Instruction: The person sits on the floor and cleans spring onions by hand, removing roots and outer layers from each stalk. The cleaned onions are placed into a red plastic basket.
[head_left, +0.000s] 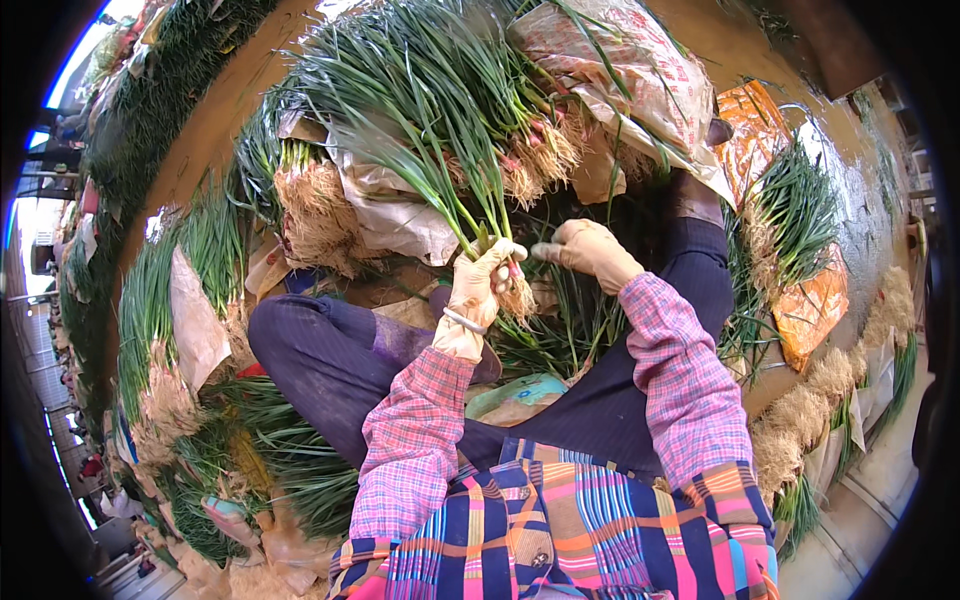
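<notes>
In pale gloves, both hands are over my lap. My left hand (480, 289) is closed round a small bunch of green onions (491, 217), just above its reddish bulbs and pale roots. The long leaves of that bunch lean up and to the left. To the right of it, my right hand (589, 251) is raised with its fingers slightly curled and blurred; I see nothing in it. Beyond both hands lies a large heap of green onions (420, 82) with roots facing me. Loose leaves (577, 315) lie between my legs, below the hands.
A printed woven sack (630, 82) lies over the heap's right side. Tied bundles of onions (315, 210) stand at left, more with a paper sheet (196, 319) farther left. On the right are orange plastic bags (814, 304) beside onions, and a row of bundles (802, 412) with roots up.
</notes>
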